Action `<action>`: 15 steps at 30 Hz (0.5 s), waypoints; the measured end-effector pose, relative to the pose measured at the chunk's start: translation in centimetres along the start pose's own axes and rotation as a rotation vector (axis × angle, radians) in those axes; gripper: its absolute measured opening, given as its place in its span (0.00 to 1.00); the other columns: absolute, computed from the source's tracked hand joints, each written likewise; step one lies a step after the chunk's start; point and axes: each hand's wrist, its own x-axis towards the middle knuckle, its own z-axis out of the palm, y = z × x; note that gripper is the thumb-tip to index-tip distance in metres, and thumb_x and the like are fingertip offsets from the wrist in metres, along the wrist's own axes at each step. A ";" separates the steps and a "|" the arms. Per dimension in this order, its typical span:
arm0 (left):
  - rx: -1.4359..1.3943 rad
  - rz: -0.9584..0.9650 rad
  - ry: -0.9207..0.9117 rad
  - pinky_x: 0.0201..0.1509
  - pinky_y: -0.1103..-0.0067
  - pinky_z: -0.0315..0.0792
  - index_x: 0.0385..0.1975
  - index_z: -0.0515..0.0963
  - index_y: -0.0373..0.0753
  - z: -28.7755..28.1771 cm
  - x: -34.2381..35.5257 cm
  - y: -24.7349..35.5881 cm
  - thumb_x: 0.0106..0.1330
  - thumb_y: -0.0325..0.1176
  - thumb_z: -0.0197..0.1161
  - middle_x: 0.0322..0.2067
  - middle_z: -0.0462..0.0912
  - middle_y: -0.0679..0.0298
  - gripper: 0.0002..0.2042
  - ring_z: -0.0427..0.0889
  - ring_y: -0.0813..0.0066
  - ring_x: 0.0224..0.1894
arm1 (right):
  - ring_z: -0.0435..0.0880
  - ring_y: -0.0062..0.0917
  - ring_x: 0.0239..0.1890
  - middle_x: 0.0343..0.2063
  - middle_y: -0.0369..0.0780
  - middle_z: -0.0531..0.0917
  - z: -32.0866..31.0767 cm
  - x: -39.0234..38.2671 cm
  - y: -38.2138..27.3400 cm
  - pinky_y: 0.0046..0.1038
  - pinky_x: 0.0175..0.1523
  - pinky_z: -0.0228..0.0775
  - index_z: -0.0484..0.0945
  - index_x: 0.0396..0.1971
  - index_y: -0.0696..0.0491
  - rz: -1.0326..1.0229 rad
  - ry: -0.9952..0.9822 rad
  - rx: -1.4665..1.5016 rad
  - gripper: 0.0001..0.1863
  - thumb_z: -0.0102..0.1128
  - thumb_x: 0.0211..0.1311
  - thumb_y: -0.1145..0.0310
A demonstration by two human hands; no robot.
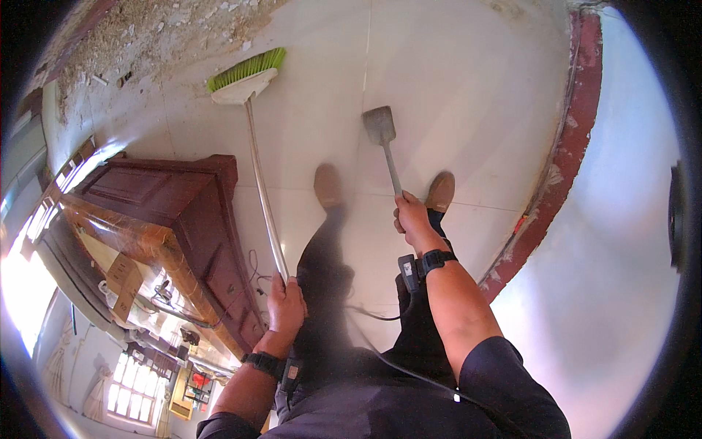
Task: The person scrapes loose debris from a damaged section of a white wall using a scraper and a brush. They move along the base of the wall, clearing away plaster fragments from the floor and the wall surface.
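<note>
My left hand [286, 307] is closed round the lower end of a long pale handle. That handle belongs to a broom [243, 88] with a white head and green bristles, which reaches out to the far left over the floor. In my right hand [414, 221] is a small grey metal shovel [379, 126] with a flat squarish blade, gripped by its short handle. The blade points away from me, to the right of the broom head. Whether the blade touches the floor I cannot tell. Both wrists carry black straps with small devices.
Rubble and dust [161, 44] lie at the far left on the pale tiled floor [468, 88]. A dark red wooden cabinet [212, 219] stands close on my left, with a taped cardboard-edged item [150, 238] beside it. A red-brown skirting band [567, 139] curves along the white wall [621, 241] at right.
</note>
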 end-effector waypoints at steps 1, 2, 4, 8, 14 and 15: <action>-0.004 -0.010 0.001 0.09 0.83 0.62 0.46 0.64 0.39 0.1 -0.1 0.1 0.71 0.34 0.45 0.15 0.64 0.69 0.09 0.62 0.82 0.09 | 0.62 0.16 0.11 0.14 0.30 0.65 0.2 0.2 -0.1 0.22 0.13 0.51 0.74 0.39 0.50 -0.026 0.002 0.014 0.11 0.49 0.64 0.60; -0.008 -0.020 0.003 0.09 0.84 0.62 0.50 0.64 0.39 0.2 -0.1 0.2 0.71 0.34 0.45 0.16 0.64 0.69 0.11 0.62 0.83 0.09 | 0.62 0.16 0.11 0.13 0.30 0.65 0.4 0.4 -0.1 0.22 0.13 0.51 0.74 0.39 0.50 -0.051 0.004 0.028 0.11 0.49 0.65 0.61; -0.014 -0.018 -0.009 0.09 0.84 0.62 0.52 0.63 0.39 0.2 -0.1 0.2 0.71 0.34 0.44 0.16 0.64 0.69 0.13 0.62 0.83 0.09 | 0.62 0.16 0.10 0.14 0.31 0.66 0.8 1.0 -0.4 0.22 0.13 0.51 0.72 0.44 0.48 -0.040 0.008 -0.003 0.12 0.49 0.65 0.61; -0.013 -0.015 -0.011 0.10 0.85 0.62 0.54 0.62 0.39 -0.2 -0.1 0.0 0.71 0.34 0.44 0.16 0.64 0.70 0.14 0.61 0.84 0.09 | 0.62 0.16 0.10 0.15 0.31 0.67 1.8 1.6 -0.5 0.21 0.13 0.51 0.71 0.50 0.45 0.003 0.027 0.036 0.14 0.49 0.66 0.61; -0.018 -0.023 -0.008 0.10 0.85 0.62 0.55 0.63 0.39 1.1 -0.2 0.8 0.71 0.33 0.44 0.17 0.65 0.70 0.14 0.62 0.85 0.10 | 0.63 0.18 0.09 0.15 0.32 0.69 -0.1 7.5 -1.2 0.22 0.13 0.52 0.71 0.49 0.45 -0.208 0.058 -0.212 0.14 0.48 0.67 0.59; -0.041 -0.021 -0.060 0.10 0.85 0.62 0.55 0.63 0.39 3.1 0.1 0.7 0.71 0.33 0.44 0.17 0.65 0.70 0.14 0.62 0.85 0.10 | 0.63 0.18 0.09 0.15 0.33 0.69 -4.3 10.8 -1.2 0.23 0.12 0.52 0.71 0.45 0.46 -0.370 0.099 -0.309 0.12 0.47 0.67 0.58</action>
